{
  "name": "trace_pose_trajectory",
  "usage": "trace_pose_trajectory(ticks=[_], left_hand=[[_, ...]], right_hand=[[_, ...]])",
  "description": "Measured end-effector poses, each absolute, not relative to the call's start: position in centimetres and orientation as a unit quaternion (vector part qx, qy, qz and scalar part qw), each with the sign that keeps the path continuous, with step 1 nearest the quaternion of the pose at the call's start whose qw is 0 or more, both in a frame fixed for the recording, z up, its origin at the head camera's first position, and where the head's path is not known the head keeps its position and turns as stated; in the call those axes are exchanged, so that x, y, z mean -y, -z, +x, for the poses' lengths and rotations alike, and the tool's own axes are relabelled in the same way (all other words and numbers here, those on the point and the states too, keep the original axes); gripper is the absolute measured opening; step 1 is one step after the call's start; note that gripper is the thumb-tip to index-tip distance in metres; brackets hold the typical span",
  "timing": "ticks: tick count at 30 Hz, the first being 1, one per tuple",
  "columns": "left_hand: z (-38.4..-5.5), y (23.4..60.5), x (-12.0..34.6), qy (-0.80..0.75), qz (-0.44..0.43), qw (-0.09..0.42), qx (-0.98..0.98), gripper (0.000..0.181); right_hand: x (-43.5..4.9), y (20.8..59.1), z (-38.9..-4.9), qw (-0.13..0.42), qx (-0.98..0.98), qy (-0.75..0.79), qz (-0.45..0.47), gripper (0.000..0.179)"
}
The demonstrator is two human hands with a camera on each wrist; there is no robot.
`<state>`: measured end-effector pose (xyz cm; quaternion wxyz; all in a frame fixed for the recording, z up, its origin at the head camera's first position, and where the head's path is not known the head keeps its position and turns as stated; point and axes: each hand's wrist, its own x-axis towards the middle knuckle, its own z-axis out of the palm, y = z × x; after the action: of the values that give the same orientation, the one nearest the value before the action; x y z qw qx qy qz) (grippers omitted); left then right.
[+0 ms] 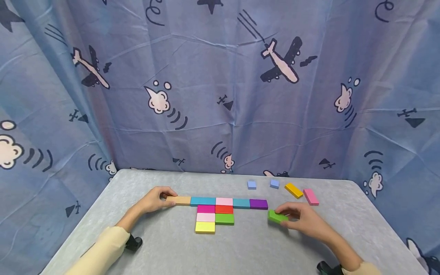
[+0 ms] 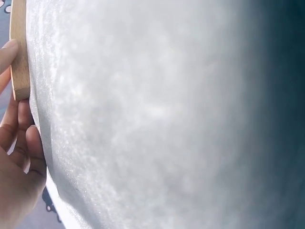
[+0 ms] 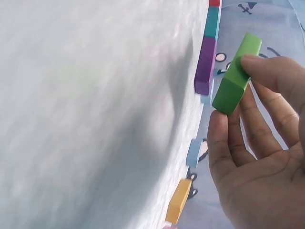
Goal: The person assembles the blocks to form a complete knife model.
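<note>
My left hand (image 1: pixel 154 199) pinches the left end of a tan wooden block (image 1: pixel 183 200), which lies flat at the left end of a row. In the left wrist view, the thumb lies against the side of this tan block (image 2: pixel 20 52). Along the row follow a blue block (image 1: pixel 203 201), a pale pink one (image 1: pixel 224 201), another blue one (image 1: pixel 241 203) and a purple block (image 1: pixel 258 204). To the right of the purple block, my right hand (image 1: pixel 306 218) holds a bright green block (image 3: pixel 238 74), tilted and raised off the table, between thumb and fingers.
Below the row sit magenta (image 1: pixel 206 209), red (image 1: pixel 224 209), pale pink (image 1: pixel 205 217), green (image 1: pixel 224 219) and yellow (image 1: pixel 205 228) blocks, side by side. Farther back on the grey-covered table (image 1: pixel 165 244) lie two small light-blue blocks (image 1: pixel 252 185), an orange-yellow block (image 1: pixel 293 190) and a pink block (image 1: pixel 311 197).
</note>
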<state>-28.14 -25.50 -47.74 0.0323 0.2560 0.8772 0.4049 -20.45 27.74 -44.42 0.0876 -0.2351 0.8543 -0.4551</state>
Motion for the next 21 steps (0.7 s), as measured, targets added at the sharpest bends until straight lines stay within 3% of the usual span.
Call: trace_pose_trajectory(ticks=[21], left_hand=[[-28.1, 47.6, 25.5, -0.409, 0.241, 0.045, -0.879, 0.020]], right_hand=[[-21.2, 44.3, -22.0, 0.105, -0.838, 0.440, -0.305, 0.026]])
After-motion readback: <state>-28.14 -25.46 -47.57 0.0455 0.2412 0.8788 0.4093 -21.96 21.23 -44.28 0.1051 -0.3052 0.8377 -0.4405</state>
